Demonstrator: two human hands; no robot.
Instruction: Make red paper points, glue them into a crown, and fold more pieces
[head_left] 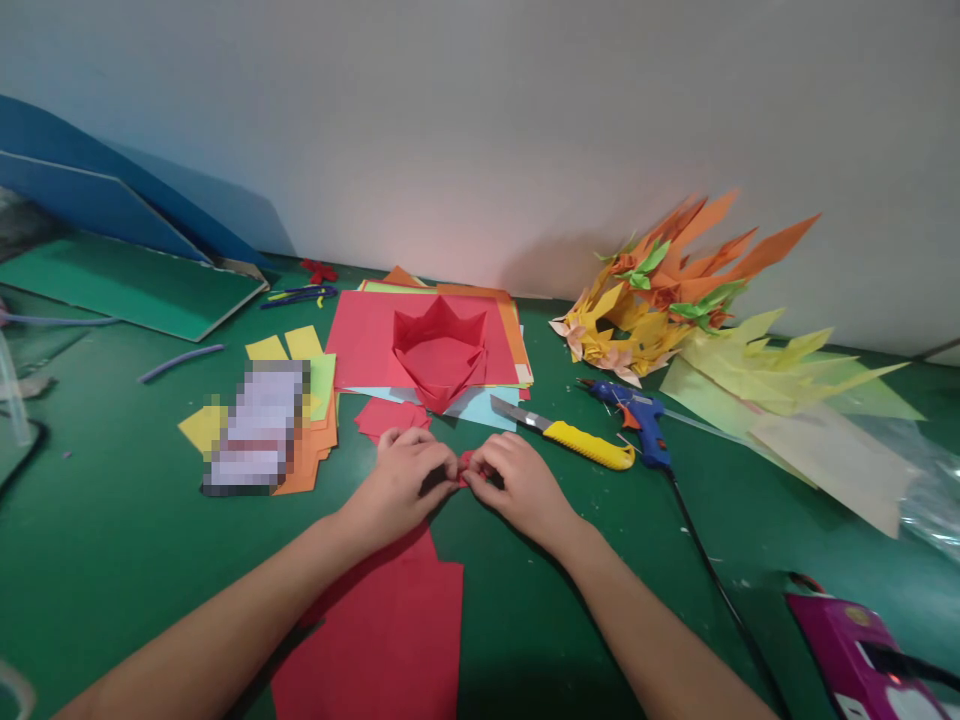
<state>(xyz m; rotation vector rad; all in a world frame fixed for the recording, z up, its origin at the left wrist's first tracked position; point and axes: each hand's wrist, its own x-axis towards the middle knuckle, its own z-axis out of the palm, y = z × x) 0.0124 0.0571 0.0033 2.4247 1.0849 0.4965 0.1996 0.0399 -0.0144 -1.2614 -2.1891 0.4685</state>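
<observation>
Between my fingertips is a small piece of red paper (466, 468), mostly hidden by the fingers. My left hand (412, 470) pinches its left side, and my right hand (514, 480) pinches the right side. Just beyond my left hand lie small red paper pieces (379, 416). A folded red paper crown (441, 352) stands on a stack of coloured sheets (360, 340) farther back. Larger red sheets (397, 630) lie under and in front of my left forearm. To the right of my right hand rests a yellow utility knife (589, 443) with its blade out.
A blue glue gun (637, 420) lies at the right, its cord running toward a purple power strip (847, 640). Behind it stand orange and yellow paper crowns (660, 290). A phone (259, 425) rests on paper squares at the left. Green and blue boards (127, 280) stand back left.
</observation>
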